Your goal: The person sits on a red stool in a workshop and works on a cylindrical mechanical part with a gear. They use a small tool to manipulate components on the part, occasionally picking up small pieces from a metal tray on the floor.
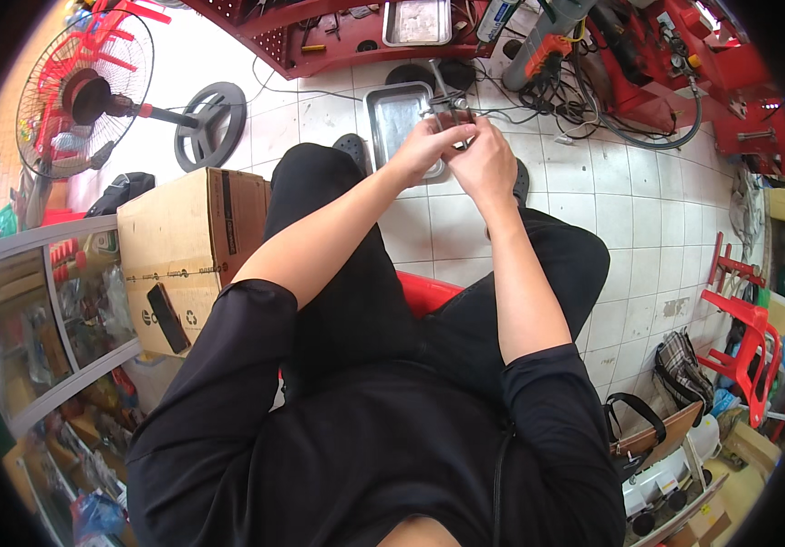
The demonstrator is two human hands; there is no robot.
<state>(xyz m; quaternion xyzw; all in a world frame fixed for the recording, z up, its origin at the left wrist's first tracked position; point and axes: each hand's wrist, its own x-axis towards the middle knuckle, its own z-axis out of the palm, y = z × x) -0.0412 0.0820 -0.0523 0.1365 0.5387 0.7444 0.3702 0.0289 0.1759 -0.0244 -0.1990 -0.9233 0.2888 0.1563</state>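
Both hands are together in front of my knees, closed around a dark metal tool that looks like a bearing puller. Its long bolt points up and away from me. My left hand grips it from the left, thumb across toward the other hand. My right hand holds its right side with bent fingers. The lower part of the puller is hidden by my fingers. Just beyond and left of the hands, a metal tray lies on the tiled floor, partly covered by the left hand.
A red workbench stands ahead, bearing another tray. Cables and a hose run on the right. To my left are a cardboard box with a phone on it and a standing fan. A red stool lies at right.
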